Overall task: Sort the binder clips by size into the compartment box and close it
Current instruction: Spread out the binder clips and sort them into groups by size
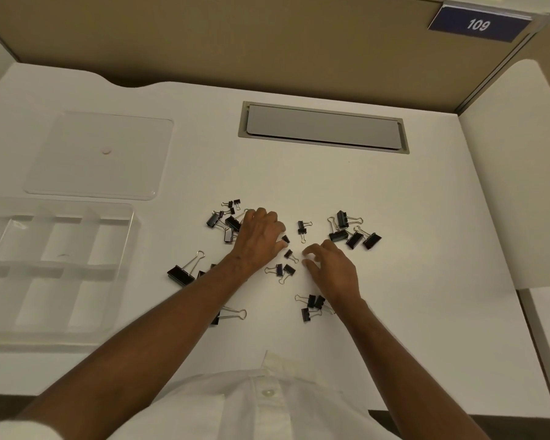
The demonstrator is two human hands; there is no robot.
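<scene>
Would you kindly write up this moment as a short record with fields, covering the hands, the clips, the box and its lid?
left hand: fingers curled at a small clip; grip unclear
right hand: fingers loosely curled, holding nothing
binder clips: black, mixed sizes, scattered on the white desk
compartment box: clear, open, no clips visible inside
lid: lying flat behind the box

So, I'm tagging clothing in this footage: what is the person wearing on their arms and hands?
Both forearms are bare from elbow to wrist, and the left hand and right hand carry no gloves; no rings or watch are visible. A white sleeve edge shows at the lower left corner, and a white buttoned shirt covers the torso.
</scene>
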